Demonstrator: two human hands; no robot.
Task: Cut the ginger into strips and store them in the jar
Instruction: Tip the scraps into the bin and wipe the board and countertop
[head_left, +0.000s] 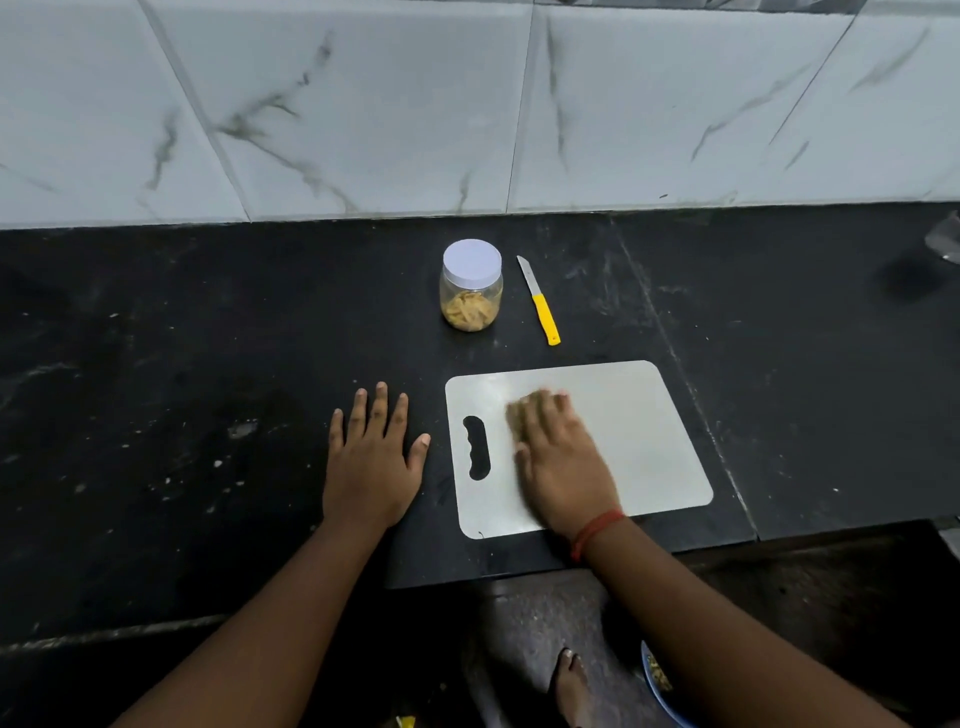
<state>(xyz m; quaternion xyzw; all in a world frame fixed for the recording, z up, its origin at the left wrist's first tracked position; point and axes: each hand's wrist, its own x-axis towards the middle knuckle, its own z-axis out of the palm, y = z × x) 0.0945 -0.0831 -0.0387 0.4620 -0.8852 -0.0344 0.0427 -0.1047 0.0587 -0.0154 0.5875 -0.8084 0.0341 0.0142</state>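
Bare worktop (156, 389) surrounds the cutting board (639, 431); the left hand (371, 462) lies spread flat beside it, the right hand (558, 457) flat on it, blurred.

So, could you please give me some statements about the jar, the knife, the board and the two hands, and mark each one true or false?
1. The jar has its lid on. True.
2. The knife lies on the cutting board. False: it lies on the counter, beside the jar.
3. The left hand rests flat on the counter, off the board. True.
4. The right hand holds the knife. False: it lies on the board, blurred.
5. The jar is empty. False: yellowish strips fill its lower part.
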